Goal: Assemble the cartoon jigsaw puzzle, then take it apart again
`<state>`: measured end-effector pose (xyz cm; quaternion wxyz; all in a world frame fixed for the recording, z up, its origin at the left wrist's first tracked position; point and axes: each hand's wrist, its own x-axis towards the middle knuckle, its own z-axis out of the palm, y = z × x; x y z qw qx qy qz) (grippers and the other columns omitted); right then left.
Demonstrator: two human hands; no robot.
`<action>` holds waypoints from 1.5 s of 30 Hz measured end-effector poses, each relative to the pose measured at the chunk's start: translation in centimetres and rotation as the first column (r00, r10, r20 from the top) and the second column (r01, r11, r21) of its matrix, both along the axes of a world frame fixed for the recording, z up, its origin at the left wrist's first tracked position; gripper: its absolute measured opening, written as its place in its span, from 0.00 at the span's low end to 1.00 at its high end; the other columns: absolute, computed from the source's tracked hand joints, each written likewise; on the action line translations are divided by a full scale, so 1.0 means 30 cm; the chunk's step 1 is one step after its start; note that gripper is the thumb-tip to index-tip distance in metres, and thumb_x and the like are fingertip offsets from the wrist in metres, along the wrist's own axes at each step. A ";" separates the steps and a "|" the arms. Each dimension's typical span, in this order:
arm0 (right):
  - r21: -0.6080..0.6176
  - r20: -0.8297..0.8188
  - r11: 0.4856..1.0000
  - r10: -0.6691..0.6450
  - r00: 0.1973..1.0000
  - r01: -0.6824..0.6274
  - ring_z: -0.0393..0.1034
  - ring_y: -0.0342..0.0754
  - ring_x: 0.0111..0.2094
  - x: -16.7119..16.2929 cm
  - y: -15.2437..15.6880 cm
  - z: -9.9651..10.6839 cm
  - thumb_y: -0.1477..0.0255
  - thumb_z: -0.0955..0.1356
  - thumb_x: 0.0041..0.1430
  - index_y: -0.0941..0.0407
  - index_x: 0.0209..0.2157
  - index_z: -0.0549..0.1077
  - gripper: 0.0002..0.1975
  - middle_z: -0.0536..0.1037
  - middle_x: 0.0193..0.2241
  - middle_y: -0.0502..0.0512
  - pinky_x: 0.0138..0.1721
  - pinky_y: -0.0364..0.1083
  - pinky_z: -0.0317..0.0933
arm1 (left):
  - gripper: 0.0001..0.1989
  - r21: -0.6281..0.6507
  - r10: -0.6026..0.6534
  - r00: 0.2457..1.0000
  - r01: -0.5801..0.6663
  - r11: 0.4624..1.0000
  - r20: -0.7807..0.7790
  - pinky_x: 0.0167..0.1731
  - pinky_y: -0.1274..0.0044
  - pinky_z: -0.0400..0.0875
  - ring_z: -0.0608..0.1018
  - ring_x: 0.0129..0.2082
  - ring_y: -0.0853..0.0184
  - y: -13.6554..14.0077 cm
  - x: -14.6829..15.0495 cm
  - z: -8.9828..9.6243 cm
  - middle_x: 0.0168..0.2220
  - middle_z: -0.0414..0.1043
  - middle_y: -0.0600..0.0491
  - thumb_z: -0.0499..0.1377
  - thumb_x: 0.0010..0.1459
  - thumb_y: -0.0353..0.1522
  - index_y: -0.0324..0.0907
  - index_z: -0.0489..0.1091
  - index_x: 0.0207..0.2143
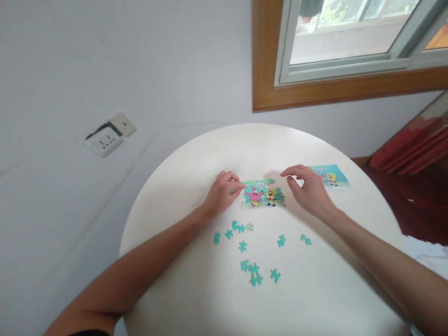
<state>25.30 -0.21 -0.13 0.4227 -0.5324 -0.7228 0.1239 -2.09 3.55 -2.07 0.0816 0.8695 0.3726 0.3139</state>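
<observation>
A partly assembled jigsaw puzzle point(261, 198) lies flat on the white round table. It shows a pink starfish, a pale figure and a yellow sponge figure, and its right side has an uneven edge. My left hand point(224, 192) is at the puzzle's left edge, fingers bunched and fingertips on that edge. Off the puzzle's right side hovers my right hand point(310, 190), thumb and index finger curved apart with nothing visible between them. Nearer to me lie several loose teal puzzle pieces point(242, 246), including a cluster point(254, 268) and one paler piece point(249, 227).
A picture card point(335, 177) with a yellow sponge figure lies beyond my right hand, partly covered by it. The table point(196, 298) stands close to a white wall with a socket point(103, 141). A wood-framed window point(266, 93) and red curtain point(409, 144) are at the right.
</observation>
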 end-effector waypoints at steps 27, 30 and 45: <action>-0.006 0.019 1.000 0.007 1.000 -0.007 0.70 0.53 0.42 -0.011 -0.012 0.004 0.77 0.63 0.58 0.53 0.35 0.76 0.10 0.77 0.37 0.56 0.46 0.54 0.60 | 0.06 -0.507 -0.409 0.684 0.067 0.859 -0.603 0.32 0.78 0.60 0.75 0.34 0.66 -0.189 -0.050 0.251 0.30 0.73 0.55 0.69 0.49 0.30 0.42 0.74 0.29; -0.005 0.015 1.000 0.011 1.000 -0.011 0.70 0.53 0.43 -0.011 -0.011 0.003 0.77 0.63 0.58 0.54 0.35 0.76 0.10 0.77 0.37 0.56 0.46 0.54 0.60 | 0.06 -0.488 -0.418 0.680 0.100 0.867 -0.602 0.31 0.78 0.60 0.74 0.33 0.67 -0.192 -0.047 0.238 0.29 0.73 0.55 0.69 0.49 0.29 0.42 0.73 0.28; -0.012 -0.002 0.999 0.036 0.999 -0.036 0.69 0.53 0.43 -0.010 -0.008 -0.003 0.76 0.63 0.58 0.54 0.35 0.76 0.10 0.77 0.37 0.56 0.47 0.55 0.61 | 0.08 -0.519 -0.470 0.690 0.157 0.840 -0.551 0.32 0.79 0.61 0.74 0.34 0.68 -0.187 -0.049 0.212 0.32 0.72 0.56 0.66 0.50 0.23 0.42 0.71 0.31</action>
